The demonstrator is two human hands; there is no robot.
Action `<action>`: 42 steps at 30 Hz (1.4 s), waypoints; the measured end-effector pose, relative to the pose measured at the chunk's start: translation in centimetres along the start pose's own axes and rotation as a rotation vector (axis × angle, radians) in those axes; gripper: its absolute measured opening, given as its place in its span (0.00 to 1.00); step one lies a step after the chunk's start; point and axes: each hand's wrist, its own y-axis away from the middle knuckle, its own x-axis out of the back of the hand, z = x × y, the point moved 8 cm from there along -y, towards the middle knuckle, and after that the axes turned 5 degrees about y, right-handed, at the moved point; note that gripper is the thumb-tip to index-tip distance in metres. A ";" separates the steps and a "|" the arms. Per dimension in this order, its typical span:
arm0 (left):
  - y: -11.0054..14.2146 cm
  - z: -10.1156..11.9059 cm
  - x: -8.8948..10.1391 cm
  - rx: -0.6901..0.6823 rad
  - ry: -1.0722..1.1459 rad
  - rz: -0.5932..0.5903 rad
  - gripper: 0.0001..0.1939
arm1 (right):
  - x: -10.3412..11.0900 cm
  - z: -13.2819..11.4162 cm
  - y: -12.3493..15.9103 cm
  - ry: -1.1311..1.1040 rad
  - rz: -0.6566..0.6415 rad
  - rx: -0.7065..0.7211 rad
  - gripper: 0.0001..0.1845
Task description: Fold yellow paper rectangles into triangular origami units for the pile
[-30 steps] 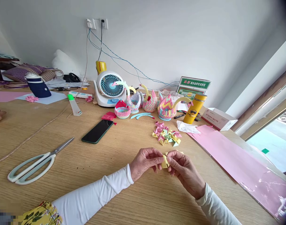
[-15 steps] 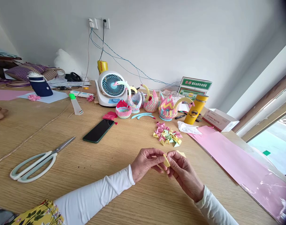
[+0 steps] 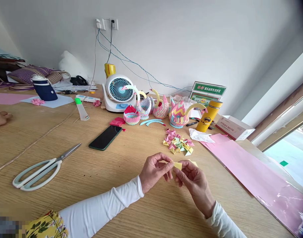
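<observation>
Between my two hands is a small folded piece of yellow paper [image 3: 177, 165]. My left hand [image 3: 156, 170] pinches its left end between thumb and fingers. At its right end my right hand [image 3: 194, 181] has curled fingers and thumb against the paper. More yellow paper [image 3: 194, 163] lies on the table just behind my right hand, partly hidden by it. Beyond my hands sits a loose pile of folded paper pieces [image 3: 177, 142] in pink, yellow and pale green.
Behind the pile stand several paper swans [image 3: 178, 114], a fan [image 3: 120, 92] and a yellow flask [image 3: 208, 115]. Scissors [image 3: 47, 170] and a phone [image 3: 105, 138] lie to the left, pink sheets [image 3: 253, 175] to the right. Another person's hand [image 3: 1, 118] rests at the left edge.
The yellow paper has been turned and now lies flatter, pointing right from my left fingers. My right fingers have loosened slightly. The view has shifted a little.
</observation>
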 end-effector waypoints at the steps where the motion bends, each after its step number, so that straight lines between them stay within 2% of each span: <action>1: 0.1 0.1 0.0 -0.012 -0.025 0.002 0.15 | 0.2 0.0 0.0 0.015 0.010 0.008 0.16; 8: 0.3 0.3 -0.2 -0.007 -0.168 -0.016 0.16 | 1.3 0.0 -0.2 0.078 0.059 -0.015 0.18; 11: 0.2 0.3 -0.1 -0.005 -0.166 0.002 0.16 | 1.4 0.1 -0.3 0.050 0.074 -0.048 0.21; 17: 0.1 0.1 0.0 -0.016 -0.143 0.013 0.15 | 1.1 0.0 -0.1 0.059 0.076 -0.096 0.19; 23: 0.1 0.3 -0.3 -0.026 -0.137 -0.003 0.15 | 1.1 0.0 -0.2 0.062 0.069 -0.060 0.18; 30: 0.2 -0.3 -0.5 0.035 -0.164 -0.062 0.15 | 1.3 -0.1 -0.1 0.113 0.046 -0.035 0.16; 38: -0.3 -0.8 0.1 0.051 -0.137 -0.023 0.16 | 1.5 0.0 -0.1 0.199 0.026 -0.014 0.17; 42: -0.2 -0.8 -0.2 0.054 -0.160 -0.066 0.15 | 1.4 0.0 -0.2 0.228 -0.001 0.019 0.17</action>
